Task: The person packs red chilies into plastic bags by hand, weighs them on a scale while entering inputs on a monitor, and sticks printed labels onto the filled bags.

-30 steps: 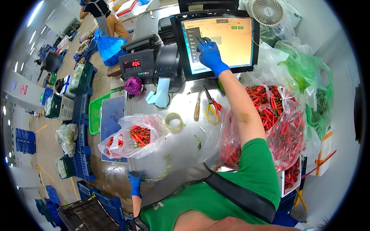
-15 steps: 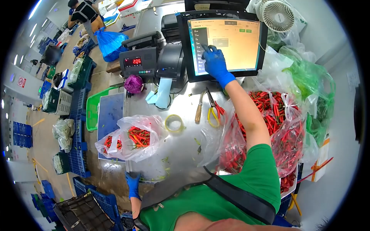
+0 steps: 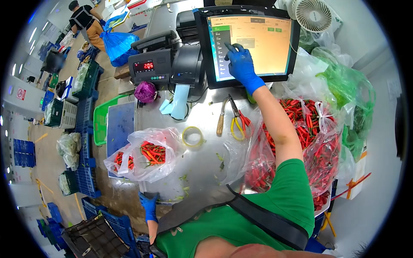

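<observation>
My right hand [image 3: 243, 64], in a blue glove, is held in front of the touchscreen monitor [image 3: 269, 53] with its fingers stretched toward the dark menu column; it holds nothing, and I cannot tell whether a fingertip touches. At the table's near left edge rests my left hand [image 3: 149, 205], also blue-gloved, fingers apart and nothing in it. Just beyond it, a clear plastic bag [image 3: 172, 150] of red chili peppers [image 3: 152, 154] lies partly on the blue scale platform [image 3: 120, 122]. A digital scale display [image 3: 148, 66] in red reads 2.06.
A large bag of red chilies [image 3: 320, 159] lies under my right forearm. Scissors [image 3: 237, 122], a wooden-handled tool [image 3: 220, 122], a tape roll [image 3: 192, 136] and a purple cabbage [image 3: 145, 92] are on the steel table. A label printer [image 3: 187, 66] stands beside the monitor. A person [image 3: 87, 23] stands far left.
My right hand has shifted slightly upward over the menu column, where a green highlighted entry now shows at the top. The person at far left has straightened up. My left hand stays put.
</observation>
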`<state>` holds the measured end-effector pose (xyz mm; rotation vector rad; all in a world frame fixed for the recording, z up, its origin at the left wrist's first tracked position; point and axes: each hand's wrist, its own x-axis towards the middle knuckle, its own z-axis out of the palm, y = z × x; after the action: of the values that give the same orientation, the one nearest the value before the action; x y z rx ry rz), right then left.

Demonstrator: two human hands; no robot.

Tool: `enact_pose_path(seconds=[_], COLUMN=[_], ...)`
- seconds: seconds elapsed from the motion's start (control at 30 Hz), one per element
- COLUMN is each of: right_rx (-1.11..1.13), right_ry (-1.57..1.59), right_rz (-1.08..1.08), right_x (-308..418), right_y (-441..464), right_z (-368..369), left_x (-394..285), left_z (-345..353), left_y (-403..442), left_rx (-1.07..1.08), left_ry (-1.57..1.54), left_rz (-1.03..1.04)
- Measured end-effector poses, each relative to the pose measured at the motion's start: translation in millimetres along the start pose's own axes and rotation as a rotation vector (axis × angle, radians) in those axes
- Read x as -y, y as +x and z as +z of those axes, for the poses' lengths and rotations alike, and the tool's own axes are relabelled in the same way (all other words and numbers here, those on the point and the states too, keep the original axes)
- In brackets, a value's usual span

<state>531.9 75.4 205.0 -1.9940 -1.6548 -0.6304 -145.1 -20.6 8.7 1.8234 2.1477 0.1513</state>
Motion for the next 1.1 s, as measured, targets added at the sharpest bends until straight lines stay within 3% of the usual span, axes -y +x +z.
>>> enact_pose_path(seconds=[0.17, 1.1], right_rx=[-0.089, -0.032], right_ry=[0.021, 0.034], right_rz=[0.017, 0.012], right_x=[-6.5, -17.3], right_y=[9.4, -8.7], right_z=[-7.1, -1.4], left_x=[-2.0, -8.0], left_z=[0.2, -1.9], left_y=[-1.9, -6.3], left_rx=[0.018, 0.042], left_ry=[-0.022, 0.044], left_rz=[-0.027, -0.008])
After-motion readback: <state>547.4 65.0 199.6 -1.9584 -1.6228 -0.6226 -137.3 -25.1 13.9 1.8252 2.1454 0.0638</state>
